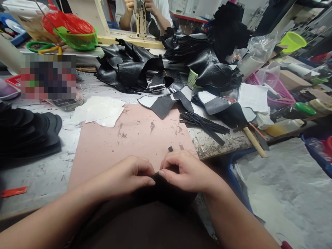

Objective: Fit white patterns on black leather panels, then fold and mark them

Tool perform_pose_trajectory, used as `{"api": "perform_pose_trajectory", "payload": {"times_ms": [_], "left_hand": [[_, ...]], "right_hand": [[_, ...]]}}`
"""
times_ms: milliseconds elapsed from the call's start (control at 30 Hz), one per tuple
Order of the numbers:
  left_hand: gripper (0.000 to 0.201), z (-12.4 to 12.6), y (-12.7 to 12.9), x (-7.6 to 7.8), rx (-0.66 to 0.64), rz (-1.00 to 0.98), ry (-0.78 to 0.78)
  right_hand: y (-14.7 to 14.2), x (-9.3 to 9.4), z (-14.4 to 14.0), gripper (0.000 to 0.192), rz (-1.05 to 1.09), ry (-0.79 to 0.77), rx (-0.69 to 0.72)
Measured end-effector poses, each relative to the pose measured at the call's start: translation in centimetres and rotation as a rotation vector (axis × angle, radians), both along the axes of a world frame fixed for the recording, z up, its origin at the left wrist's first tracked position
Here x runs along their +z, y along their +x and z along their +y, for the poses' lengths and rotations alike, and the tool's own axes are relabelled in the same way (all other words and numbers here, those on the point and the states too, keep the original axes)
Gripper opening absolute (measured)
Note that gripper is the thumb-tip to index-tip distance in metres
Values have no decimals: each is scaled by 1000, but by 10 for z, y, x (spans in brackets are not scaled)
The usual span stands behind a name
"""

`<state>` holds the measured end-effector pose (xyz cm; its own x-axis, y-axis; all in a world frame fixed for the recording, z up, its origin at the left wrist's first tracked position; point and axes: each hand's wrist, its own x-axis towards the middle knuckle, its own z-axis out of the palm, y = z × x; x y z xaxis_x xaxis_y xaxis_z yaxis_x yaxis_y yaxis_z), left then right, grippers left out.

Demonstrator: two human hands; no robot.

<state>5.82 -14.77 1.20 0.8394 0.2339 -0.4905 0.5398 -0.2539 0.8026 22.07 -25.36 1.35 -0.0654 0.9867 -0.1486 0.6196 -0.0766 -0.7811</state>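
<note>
Close to my body, at the near edge of the pink board [135,135], both hands pinch the edge of a black leather-like piece [166,190]. My left hand [129,174] has thumb and forefinger closed on that edge. Right beside it, my right hand [185,171] grips the same edge, fingertips almost touching the left ones. The piece's lower part blends into dark clothing, so its outline is hard to make out. A short black strip end [170,149] pokes up behind the right fingers. Ahead lie black-and-grey cut pieces [163,105] and a bundle of black strips [203,122].
White paper pieces [103,110] overlap the board's far left. Stacked black pieces [28,133] stand at left. Black leather heaps [129,67] fill the back, before a co-worker's hands [150,6] at a sewing machine [141,20]. A wooden-handled tool [255,142] overhangs the right edge.
</note>
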Motion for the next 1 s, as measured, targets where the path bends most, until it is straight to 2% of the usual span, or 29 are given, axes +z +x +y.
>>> {"api": "perform_pose_trajectory", "payload": {"times_ms": [133,233,467,700,767,900,1000], "left_hand": [[16,1,-3,-7,91,-27,-193],[18,0,-4,-10,110,-72,-241],[20,1,-4,-11,62,-80,-222],[16,6,0,3,-121,-10,-46],[13,5,4,5,-84,-15,-49],[18,1,8,3,106,-1,-79],[21,1,6,-2,151,29,-78]], "right_hand": [[4,-2,-2,17,98,15,-18],[4,-5,-4,22,140,61,-7],[4,-7,-4,24,150,81,-30],[-2,-7,-4,14,34,71,-22],[-3,-6,-4,14,27,99,-13],[1,-2,-4,11,58,130,-53],[5,-2,-5,17,116,131,-110]]}}
